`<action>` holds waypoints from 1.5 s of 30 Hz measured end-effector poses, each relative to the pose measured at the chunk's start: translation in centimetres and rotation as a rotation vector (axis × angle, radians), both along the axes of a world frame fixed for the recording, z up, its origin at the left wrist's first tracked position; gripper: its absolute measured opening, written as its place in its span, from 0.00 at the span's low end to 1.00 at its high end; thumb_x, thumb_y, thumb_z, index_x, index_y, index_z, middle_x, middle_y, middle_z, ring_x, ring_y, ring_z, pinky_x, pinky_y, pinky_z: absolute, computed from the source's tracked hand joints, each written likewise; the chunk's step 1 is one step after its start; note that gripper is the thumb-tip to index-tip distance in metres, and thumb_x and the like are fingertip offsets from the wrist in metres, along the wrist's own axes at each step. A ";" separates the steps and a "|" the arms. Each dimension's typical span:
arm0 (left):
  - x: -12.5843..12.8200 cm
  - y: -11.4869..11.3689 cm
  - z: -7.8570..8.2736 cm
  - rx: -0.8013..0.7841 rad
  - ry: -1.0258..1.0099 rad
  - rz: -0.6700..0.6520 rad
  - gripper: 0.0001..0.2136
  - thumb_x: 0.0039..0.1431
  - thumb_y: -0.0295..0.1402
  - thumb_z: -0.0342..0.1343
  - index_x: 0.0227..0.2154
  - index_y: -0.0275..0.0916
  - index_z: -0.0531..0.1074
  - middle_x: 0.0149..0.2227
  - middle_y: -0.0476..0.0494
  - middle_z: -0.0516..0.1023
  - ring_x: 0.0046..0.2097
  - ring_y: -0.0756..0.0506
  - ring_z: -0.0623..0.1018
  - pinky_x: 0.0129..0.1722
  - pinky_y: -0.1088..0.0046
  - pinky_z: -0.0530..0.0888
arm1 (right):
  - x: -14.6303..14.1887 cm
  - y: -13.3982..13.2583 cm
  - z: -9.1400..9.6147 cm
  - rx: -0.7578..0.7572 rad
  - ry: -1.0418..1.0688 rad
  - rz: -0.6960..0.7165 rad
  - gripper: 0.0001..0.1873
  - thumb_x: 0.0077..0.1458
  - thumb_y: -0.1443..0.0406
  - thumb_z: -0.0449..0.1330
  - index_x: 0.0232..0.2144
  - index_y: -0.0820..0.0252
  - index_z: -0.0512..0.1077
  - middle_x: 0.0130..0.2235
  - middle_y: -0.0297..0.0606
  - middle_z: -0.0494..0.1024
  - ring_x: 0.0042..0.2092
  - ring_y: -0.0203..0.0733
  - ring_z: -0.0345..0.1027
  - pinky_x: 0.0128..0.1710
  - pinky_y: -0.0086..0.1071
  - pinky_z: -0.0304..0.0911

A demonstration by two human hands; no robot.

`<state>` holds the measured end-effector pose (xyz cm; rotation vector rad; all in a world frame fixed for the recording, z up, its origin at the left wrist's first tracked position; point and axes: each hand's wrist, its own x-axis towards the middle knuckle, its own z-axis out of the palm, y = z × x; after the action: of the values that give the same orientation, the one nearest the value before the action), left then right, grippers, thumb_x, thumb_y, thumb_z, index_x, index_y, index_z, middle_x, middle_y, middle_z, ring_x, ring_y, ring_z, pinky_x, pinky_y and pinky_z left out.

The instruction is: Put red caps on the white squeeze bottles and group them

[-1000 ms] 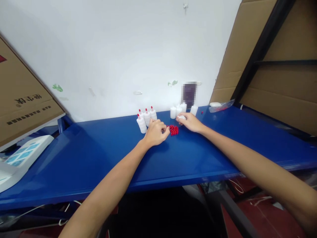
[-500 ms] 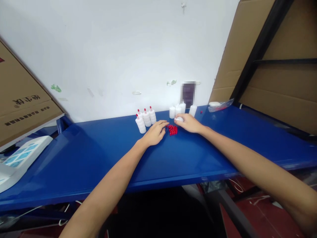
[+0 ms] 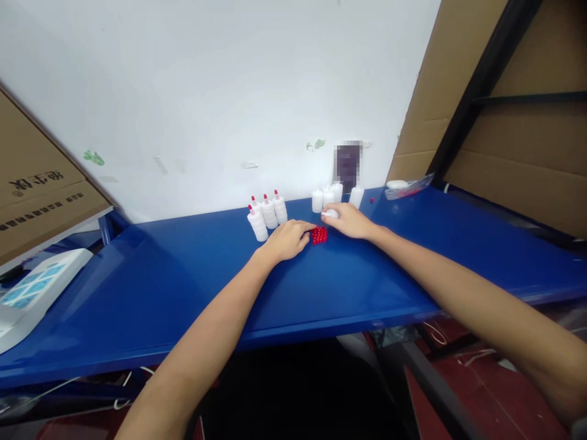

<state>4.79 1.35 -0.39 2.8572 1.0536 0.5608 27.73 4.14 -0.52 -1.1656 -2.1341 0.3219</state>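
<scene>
My right hand (image 3: 351, 222) is closed around a small white squeeze bottle (image 3: 331, 214), mostly hidden by the fingers. My left hand (image 3: 290, 239) reaches over the table with its fingers stretched out, the index fingertip at the upper left edge of a tight cluster of small red caps (image 3: 320, 236). Left of that hand stand several white bottles (image 3: 258, 227) with red-tipped nozzles. Behind my right hand are several white bottles (image 3: 317, 200) with no red tips, one (image 3: 356, 197) standing apart to the right.
The blue table (image 3: 192, 269) runs along a white wall. A single red cap (image 3: 372, 200) and a clear plastic bag (image 3: 408, 188) lie at the back right. A white device with blue panels (image 3: 36, 293) sits at the left, below a cardboard box (image 3: 41, 183).
My left index fingertip has come further right, over the edge of the red caps. My right hand keeps hold of the white bottle. The whole view has shifted slightly.
</scene>
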 end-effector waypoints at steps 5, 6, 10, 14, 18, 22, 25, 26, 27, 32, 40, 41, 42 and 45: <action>-0.2 0.2 -0.3 0.000 -0.002 -0.004 0.20 0.66 0.27 0.46 0.57 0.37 0.74 0.57 0.40 0.78 0.56 0.39 0.78 0.59 0.57 0.74 | 0.1 0.1 -0.1 0.006 0.015 0.003 0.12 0.58 0.60 0.57 0.36 0.59 0.78 0.39 0.41 0.83 0.42 0.51 0.75 0.45 0.39 0.64; -0.3 0.2 -0.3 -0.004 -0.004 0.001 0.20 0.66 0.27 0.46 0.56 0.37 0.74 0.57 0.40 0.78 0.57 0.38 0.78 0.59 0.57 0.74 | 0.1 0.1 -0.1 0.007 0.018 0.004 0.12 0.58 0.60 0.57 0.36 0.59 0.78 0.40 0.41 0.83 0.42 0.50 0.75 0.45 0.39 0.64; -0.6 0.0 -0.1 -0.026 -0.014 0.014 0.19 0.66 0.27 0.47 0.55 0.36 0.75 0.56 0.39 0.78 0.56 0.38 0.79 0.58 0.56 0.74 | 0.0 0.0 -0.1 0.009 0.020 0.008 0.11 0.58 0.60 0.58 0.36 0.59 0.78 0.39 0.41 0.83 0.41 0.49 0.74 0.45 0.39 0.64; -1.2 -0.2 0.1 -0.057 -0.033 0.033 0.17 0.66 0.27 0.47 0.52 0.36 0.77 0.54 0.40 0.79 0.55 0.39 0.79 0.58 0.58 0.75 | -0.1 -0.1 0.0 -0.007 0.015 -0.004 0.11 0.57 0.61 0.58 0.37 0.60 0.78 0.41 0.42 0.83 0.42 0.50 0.74 0.45 0.39 0.64; -2.0 -0.5 0.3 -0.073 -0.052 0.024 0.16 0.66 0.26 0.49 0.51 0.34 0.78 0.53 0.38 0.80 0.54 0.39 0.80 0.58 0.60 0.75 | 0.0 -0.1 0.0 -0.003 0.004 -0.016 0.11 0.58 0.61 0.58 0.37 0.60 0.78 0.40 0.42 0.83 0.42 0.50 0.75 0.45 0.39 0.64; -2.5 -0.7 0.7 -0.103 -0.070 -0.001 0.14 0.66 0.28 0.52 0.49 0.34 0.79 0.51 0.40 0.82 0.51 0.41 0.81 0.55 0.62 0.76 | 0.1 -0.2 0.1 -0.006 -0.022 -0.010 0.12 0.59 0.60 0.57 0.38 0.60 0.78 0.40 0.41 0.83 0.43 0.50 0.75 0.45 0.38 0.64; -2.6 -0.8 1.0 -0.128 -0.082 -0.009 0.13 0.66 0.28 0.53 0.47 0.34 0.80 0.49 0.40 0.83 0.50 0.42 0.82 0.54 0.65 0.76 | 0.1 -0.3 0.2 -0.008 -0.033 -0.014 0.12 0.59 0.60 0.57 0.38 0.60 0.78 0.40 0.41 0.83 0.42 0.49 0.75 0.45 0.37 0.64; -2.6 -0.8 1.1 -0.132 -0.084 -0.013 0.13 0.66 0.28 0.53 0.47 0.34 0.80 0.49 0.40 0.83 0.49 0.42 0.82 0.53 0.65 0.76 | 0.1 -0.3 0.2 -0.007 -0.035 -0.022 0.12 0.59 0.60 0.57 0.38 0.60 0.78 0.40 0.41 0.83 0.42 0.49 0.75 0.45 0.37 0.64; -2.6 -0.8 1.2 -0.135 -0.087 -0.018 0.12 0.66 0.28 0.54 0.47 0.35 0.80 0.48 0.40 0.83 0.48 0.42 0.82 0.52 0.66 0.77 | 0.1 -0.4 0.2 -0.004 -0.037 -0.028 0.12 0.59 0.60 0.57 0.39 0.60 0.78 0.40 0.41 0.83 0.43 0.50 0.75 0.45 0.37 0.64; -2.8 -1.0 1.5 -0.130 -0.090 -0.031 0.10 0.64 0.28 0.57 0.44 0.36 0.81 0.44 0.42 0.84 0.41 0.44 0.83 0.47 0.67 0.77 | 0.1 -0.2 0.0 0.004 -0.043 -0.032 0.13 0.59 0.60 0.57 0.39 0.60 0.78 0.41 0.42 0.83 0.44 0.50 0.75 0.46 0.38 0.64; -2.7 -1.0 1.5 -0.091 -0.091 -0.078 0.08 0.62 0.29 0.58 0.41 0.37 0.81 0.41 0.42 0.84 0.40 0.45 0.81 0.44 0.67 0.75 | 0.1 -0.3 0.1 -0.011 -0.039 -0.033 0.13 0.59 0.60 0.57 0.39 0.61 0.78 0.40 0.43 0.83 0.43 0.50 0.75 0.45 0.37 0.64; -2.7 -1.0 1.5 -0.087 -0.095 -0.080 0.08 0.62 0.29 0.58 0.41 0.37 0.81 0.41 0.42 0.84 0.41 0.45 0.81 0.44 0.67 0.75 | 0.1 -0.3 0.1 -0.011 -0.038 -0.031 0.13 0.59 0.60 0.57 0.39 0.61 0.78 0.40 0.42 0.83 0.43 0.49 0.74 0.45 0.37 0.64; -2.7 -1.1 1.5 -0.084 -0.098 -0.077 0.08 0.62 0.29 0.58 0.41 0.37 0.81 0.41 0.42 0.84 0.40 0.45 0.81 0.44 0.67 0.75 | 0.1 -0.3 0.1 -0.011 -0.038 -0.029 0.13 0.59 0.60 0.57 0.38 0.61 0.78 0.40 0.42 0.83 0.42 0.49 0.74 0.45 0.37 0.64; -2.6 -1.2 1.5 -0.074 -0.104 -0.048 0.09 0.61 0.30 0.59 0.43 0.36 0.79 0.42 0.41 0.83 0.41 0.45 0.80 0.44 0.67 0.75 | 0.1 -0.3 0.1 -0.009 -0.038 -0.026 0.13 0.59 0.60 0.57 0.38 0.60 0.78 0.39 0.42 0.83 0.42 0.49 0.74 0.44 0.37 0.64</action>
<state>2.20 0.11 1.14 2.7483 0.9665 0.6455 27.85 3.85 -0.40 -1.2128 -2.1499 0.3003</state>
